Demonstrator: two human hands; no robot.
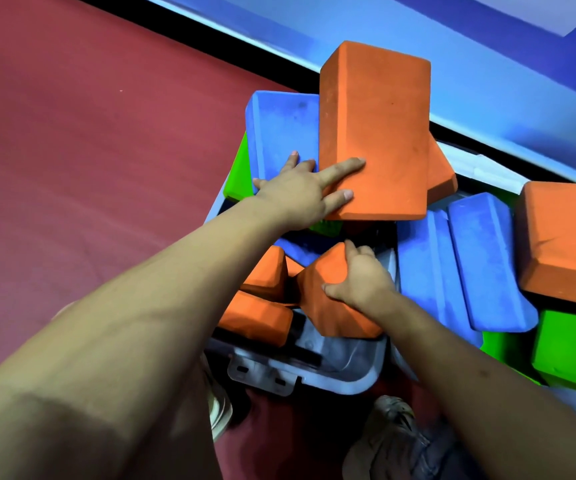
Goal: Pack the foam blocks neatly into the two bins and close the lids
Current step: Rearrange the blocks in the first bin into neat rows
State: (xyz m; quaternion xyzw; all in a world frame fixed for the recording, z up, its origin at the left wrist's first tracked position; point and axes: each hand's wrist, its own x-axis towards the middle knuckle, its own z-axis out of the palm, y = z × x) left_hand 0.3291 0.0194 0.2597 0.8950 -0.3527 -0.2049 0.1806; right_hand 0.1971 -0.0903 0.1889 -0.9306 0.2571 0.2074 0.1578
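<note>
Reaching over a grey bin (345, 379) on the red floor (89, 150), the left hand (300, 195) lies with straight, spread fingers on a big orange block (376, 133) atop the heap, while the right hand (362, 282) curls its grip round a lower orange block (328, 306) inside that bin.

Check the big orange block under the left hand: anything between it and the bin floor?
Yes. The big orange block under the left hand rides on a heap: a blue block beside it, orange blocks below. The right hand grips another orange block in the grey bin.
</note>
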